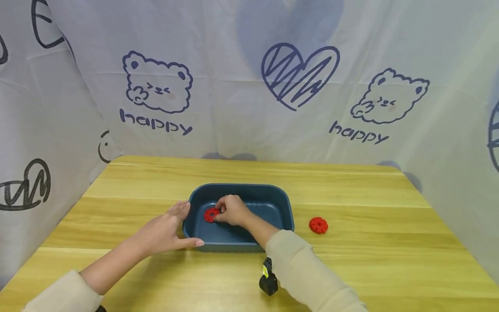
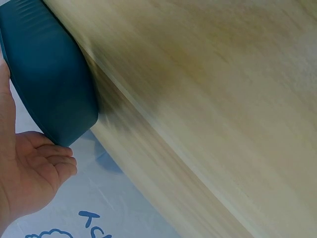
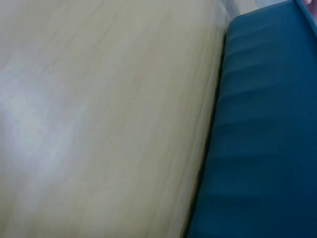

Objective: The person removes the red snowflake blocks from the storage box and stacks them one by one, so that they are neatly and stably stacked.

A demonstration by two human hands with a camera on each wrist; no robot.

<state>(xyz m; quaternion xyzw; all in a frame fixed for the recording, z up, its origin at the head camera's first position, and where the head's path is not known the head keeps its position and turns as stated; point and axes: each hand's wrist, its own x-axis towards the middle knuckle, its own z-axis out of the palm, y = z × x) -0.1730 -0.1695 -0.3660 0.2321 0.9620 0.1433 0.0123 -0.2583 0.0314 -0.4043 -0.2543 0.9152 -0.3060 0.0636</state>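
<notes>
A dark blue rectangular bin [image 1: 241,248] stands on the table in the head view. Inside, near its left end, is a red notched plastic disc [image 1: 209,214]. My right hand [image 1: 234,210] reaches over the front rim and pinches the disc's right edge between thumb and fingers. My left hand [image 1: 169,229] rests against the bin's front left corner, thumb extended along the front rim and fingers at the left rim. The left wrist view shows these fingers [image 2: 63,161] loosely bent at the bin's wall [image 2: 54,74]. The right hand is hidden in its own wrist view.
Right of the bin, more red notched plastic [image 1: 318,225] lies on the wooden table [image 1: 370,264], looking like stacked discs. A black wrist camera [image 1: 268,279] hangs by the right sleeve. A white cloth [image 1: 230,108] with printed drawings hangs behind the table.
</notes>
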